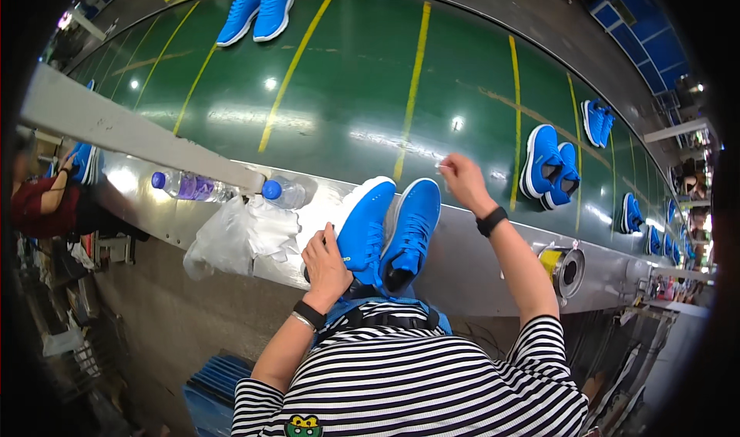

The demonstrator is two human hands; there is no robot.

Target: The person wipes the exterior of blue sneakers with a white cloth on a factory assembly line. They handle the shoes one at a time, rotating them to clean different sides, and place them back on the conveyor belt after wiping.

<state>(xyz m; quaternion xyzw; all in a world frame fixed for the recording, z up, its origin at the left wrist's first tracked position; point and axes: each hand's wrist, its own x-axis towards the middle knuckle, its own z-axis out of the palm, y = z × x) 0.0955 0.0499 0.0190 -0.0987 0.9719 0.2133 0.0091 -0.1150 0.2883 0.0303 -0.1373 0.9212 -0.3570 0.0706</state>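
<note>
A pair of blue sneakers lies side by side in front of me on the metal ledge, toes pointing away. My left hand (327, 266) is closed at the heel end of the left sneaker (364, 225), with its fingers along the outer side. Beside it, touching no hand, rests the right sneaker (413, 233), its laces and dark opening showing. To the right of its toe, over the belt's near edge, my right hand (465, 184) is raised. Its fingertips are pinched, and a tiny whitish bit shows at them, too small to name.
A green conveyor belt (347, 90) with yellow lines carries more blue sneakers (549, 167). White crumpled paper (271, 227), a plastic bag (216, 240) and plastic bottles (287, 193) are at left, under a pale beam (139, 125). A tape roll (569, 271) sits right. Another person (48, 194) works far left.
</note>
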